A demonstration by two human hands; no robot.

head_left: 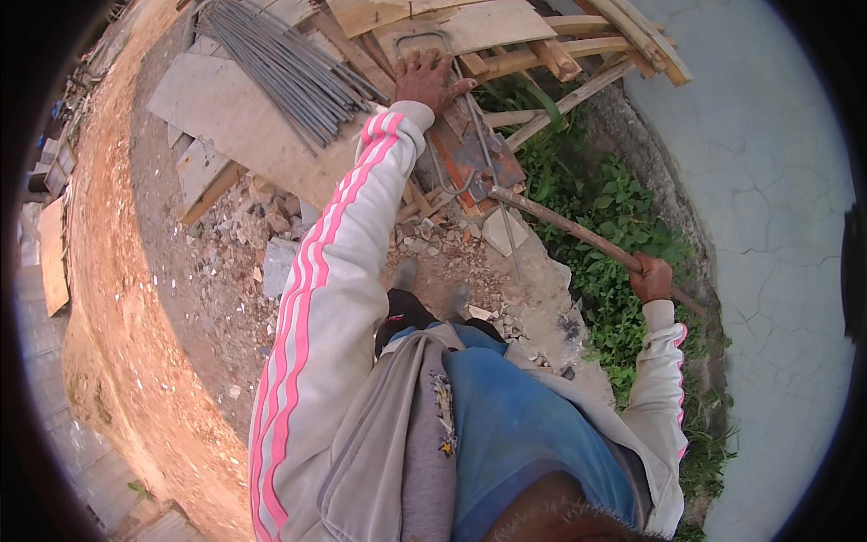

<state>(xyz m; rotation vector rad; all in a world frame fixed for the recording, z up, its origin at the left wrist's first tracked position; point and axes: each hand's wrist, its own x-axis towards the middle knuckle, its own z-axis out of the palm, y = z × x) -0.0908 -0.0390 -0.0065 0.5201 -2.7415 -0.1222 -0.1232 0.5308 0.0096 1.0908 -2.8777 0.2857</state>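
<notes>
My left hand (424,79) lies with its fingers spread, pressing down over a bent steel rod (479,135) on a stained wooden board (506,170). One end of the rod forms a squared loop beyond my fingers, and a hooked part curves near the board's close edge. Out to the right, my right hand (652,277) is wrapped round a long brown bar (578,231). The bar's far end meets the rod at the board's near corner; exactly how they engage is too small to tell.
A bundle of straight steel rods (289,77) rests on a plywood sheet (235,126) at the far left. Timber pieces (623,36) are stacked at the back. Rubble (424,248) covers the ground by my feet. Green plants (623,208) grow along a pale wall (768,226) at right.
</notes>
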